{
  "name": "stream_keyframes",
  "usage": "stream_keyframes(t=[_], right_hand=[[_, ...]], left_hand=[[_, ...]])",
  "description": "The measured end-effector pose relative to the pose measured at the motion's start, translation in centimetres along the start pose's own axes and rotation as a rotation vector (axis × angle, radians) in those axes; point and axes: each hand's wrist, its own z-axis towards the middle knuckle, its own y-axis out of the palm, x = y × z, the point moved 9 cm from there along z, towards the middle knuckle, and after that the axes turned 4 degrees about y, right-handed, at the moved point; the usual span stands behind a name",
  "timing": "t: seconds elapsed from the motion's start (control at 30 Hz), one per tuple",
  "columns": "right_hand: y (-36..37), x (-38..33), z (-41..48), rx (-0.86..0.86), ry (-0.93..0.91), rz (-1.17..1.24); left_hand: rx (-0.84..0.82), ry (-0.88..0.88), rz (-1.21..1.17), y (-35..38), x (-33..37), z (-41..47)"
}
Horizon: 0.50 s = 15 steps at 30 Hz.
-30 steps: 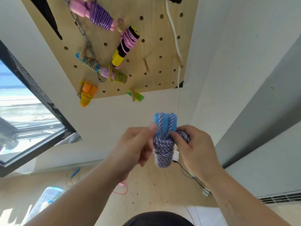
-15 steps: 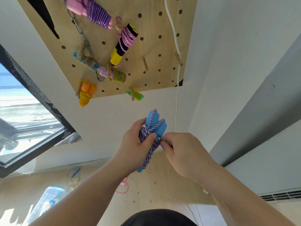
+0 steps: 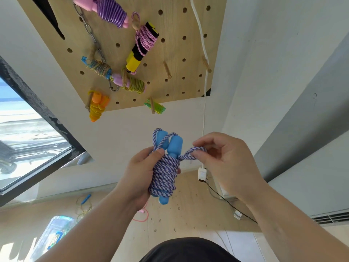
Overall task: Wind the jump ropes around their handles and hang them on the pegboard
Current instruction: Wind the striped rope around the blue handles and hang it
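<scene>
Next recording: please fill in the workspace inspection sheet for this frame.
Surface: wooden pegboard on a white wall, with bare pegs at its right.
Job's things: blue-handled jump rope is wound round its handles but not hung; several wound ropes hang on the board, including an orange rope.
Clutter: loose yellow rope, pink rope and plastic pack on the wooden surface below.
Hands: left hand grips the bundle; right hand pinches a rope loop.
Cables: white cable crosses the board; black cable lower down.
Surroundings: window, vent grille.
</scene>
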Motion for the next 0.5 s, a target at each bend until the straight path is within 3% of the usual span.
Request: stream_keyframes(t=[0.07,0.13,0.33,0.5], right_hand=[[1.1,0.4,0.1,-0.072,0.109,0.285],[2.1,0.3,0.2,-0.125,0.134,0.369],[4.4,-0.5,0.6,-0.3,0.137,0.142],[5.2,-1.1,0.8,-0.361,0.099,0.061]], left_hand=[[-0.001,-0.053,-0.092,-0.1,-0.3,-0.1],[-0.036,-0.076,-0.089,0.2,-0.6,-0.2],[-0.124,0.131,0.577,0.7,0.8,-0.5],[-0.057,0.266,0.695,0.5,2.4,-0.5]])
